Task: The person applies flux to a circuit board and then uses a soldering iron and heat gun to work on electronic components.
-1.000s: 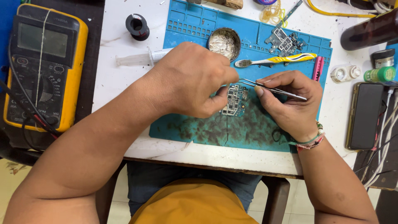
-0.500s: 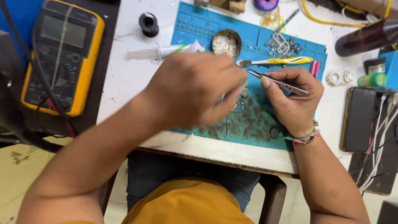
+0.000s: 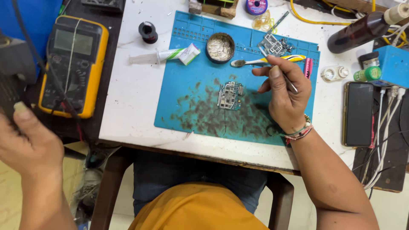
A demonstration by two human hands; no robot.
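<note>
A small bare circuit board [image 3: 230, 95] lies flat near the middle of the frame on a blue work mat [image 3: 179, 106], on a patch smeared with dark residue. It looks grey-green and densely covered with tiny silver parts, its outline notched and irregular; nothing pins it down and no hand touches it.

The right hand [image 3: 286, 96] hovers just right of the board, its thumb and fingers pinching a pair of metal tweezers [image 3: 279, 70] whose tips point toward the upper middle of the frame, near a yellow-handled toothbrush [image 3: 267, 61] and a second small board [image 3: 275, 44]. The left hand [image 3: 26, 142] is at the far left edge, well apart from the mat, its thumb raised against a dark object that is cropped by the frame; whether its fingers are closed around that object cannot be told.

With the board loose, a nudge from the tweezers or the wrist could probably slide it across the slick mat, or scrape off one of its tiny parts. The open round tin [image 3: 220, 47] of pale paste and the syringe [image 3: 164, 56] sit near the top of the mat, where a careless reach could knock them. The yellow multimeter [image 3: 72, 64] at upper left trails leads near the left hand, which may snag them.
</note>
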